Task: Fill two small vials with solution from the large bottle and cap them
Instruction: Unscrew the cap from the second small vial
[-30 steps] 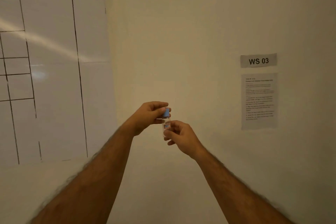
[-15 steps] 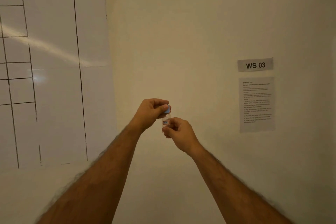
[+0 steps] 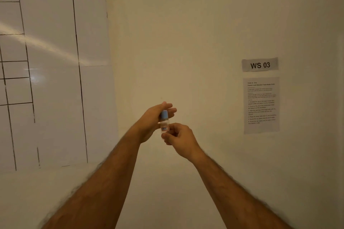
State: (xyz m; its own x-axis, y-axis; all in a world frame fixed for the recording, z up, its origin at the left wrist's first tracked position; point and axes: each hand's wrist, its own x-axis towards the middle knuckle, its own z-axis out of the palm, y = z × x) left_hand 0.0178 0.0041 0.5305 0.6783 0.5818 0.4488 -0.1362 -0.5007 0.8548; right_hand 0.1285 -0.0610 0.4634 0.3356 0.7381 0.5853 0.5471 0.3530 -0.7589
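Note:
A small clear vial [image 3: 164, 123] with a red-edged label is held upright out in front of me, against the wall. A blue cap [image 3: 164, 114] sits on its top. My right hand [image 3: 179, 138] pinches the vial's lower body from the right. My left hand [image 3: 153, 120] is behind the cap, fingers stretched out to the right and thumb hidden; whether it grips the cap I cannot tell. The large bottle and a second vial are out of view.
A whiteboard chart [image 3: 50, 65] with ruled columns covers the wall at left. A "WS 03" sign [image 3: 260, 64] and a printed instruction sheet [image 3: 261, 105] hang on the cream wall at right. No table or worktop is in view.
My left hand's fingers, which were curled around the blue cap, have straightened out, so more of the cap shows. The view has shifted slightly; the right hand keeps its hold.

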